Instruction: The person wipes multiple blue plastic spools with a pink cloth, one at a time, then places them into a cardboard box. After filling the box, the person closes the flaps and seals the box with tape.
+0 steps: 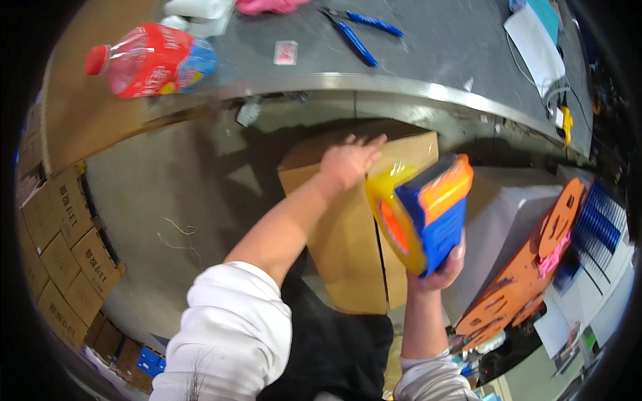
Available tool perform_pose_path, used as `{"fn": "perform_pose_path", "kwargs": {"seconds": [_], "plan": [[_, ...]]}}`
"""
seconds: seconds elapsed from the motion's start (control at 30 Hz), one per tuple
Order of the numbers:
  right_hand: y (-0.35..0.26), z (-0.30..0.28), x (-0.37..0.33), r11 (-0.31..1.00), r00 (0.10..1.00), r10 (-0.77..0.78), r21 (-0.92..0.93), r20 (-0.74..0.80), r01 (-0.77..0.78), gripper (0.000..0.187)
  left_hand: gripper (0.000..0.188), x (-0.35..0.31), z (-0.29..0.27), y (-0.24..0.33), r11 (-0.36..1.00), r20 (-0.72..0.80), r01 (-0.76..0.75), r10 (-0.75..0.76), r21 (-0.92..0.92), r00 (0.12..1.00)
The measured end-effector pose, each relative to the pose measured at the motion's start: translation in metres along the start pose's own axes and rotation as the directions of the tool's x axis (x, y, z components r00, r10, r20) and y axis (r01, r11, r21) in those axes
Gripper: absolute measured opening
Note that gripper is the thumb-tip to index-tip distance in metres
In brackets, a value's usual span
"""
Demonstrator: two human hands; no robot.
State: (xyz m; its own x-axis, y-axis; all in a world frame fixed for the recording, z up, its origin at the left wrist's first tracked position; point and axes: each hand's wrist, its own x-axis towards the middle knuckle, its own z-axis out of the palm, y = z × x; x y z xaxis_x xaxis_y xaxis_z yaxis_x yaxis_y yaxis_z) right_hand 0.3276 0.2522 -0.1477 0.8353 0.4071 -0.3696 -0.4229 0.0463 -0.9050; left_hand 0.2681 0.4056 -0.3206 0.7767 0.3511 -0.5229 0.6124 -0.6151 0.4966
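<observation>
- Two hands work one cardboard box (pixel 348 240), below the table (pixel 428 47) edge.
- Left hand (pixel 348 160) lies flat, fingers spread, steadying the box's far end.
- Right hand (pixel 438 267) grips a tape dispenser (pixel 424 207) over the flap seam.

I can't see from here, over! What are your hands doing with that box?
Left hand flat on the cardboard box. Right hand gripping the blue and orange tape dispenser over the box flaps. Nothing lying on the box top.

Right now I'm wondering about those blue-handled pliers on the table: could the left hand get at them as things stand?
Probably yes. The left hand rests flat on the cardboard box below the table edge, empty, and nothing stands between it and the pliers lying farther back, though it would be a stretch.
</observation>
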Motion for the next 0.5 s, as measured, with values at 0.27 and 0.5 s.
{"fn": "perform_pose_path", "kwargs": {"seconds": [0.27, 0.5], "plan": [[0.12, -0.102, -0.052, 0.815, 0.999, 0.0, -0.579, -0.043, -0.025, 0.054, 0.047, 0.011, -0.001, -0.006, 0.965, -0.19, -0.113, 0.068, -0.236, 0.979], [0.125, -0.106, -0.051, 0.837, 0.999, -0.026, -0.546, -0.028, 0.007, 0.054, 0.029, -0.064, -0.042, 0.012, 0.428, 0.296, 0.273, -0.014, -0.861, 0.955]]}}
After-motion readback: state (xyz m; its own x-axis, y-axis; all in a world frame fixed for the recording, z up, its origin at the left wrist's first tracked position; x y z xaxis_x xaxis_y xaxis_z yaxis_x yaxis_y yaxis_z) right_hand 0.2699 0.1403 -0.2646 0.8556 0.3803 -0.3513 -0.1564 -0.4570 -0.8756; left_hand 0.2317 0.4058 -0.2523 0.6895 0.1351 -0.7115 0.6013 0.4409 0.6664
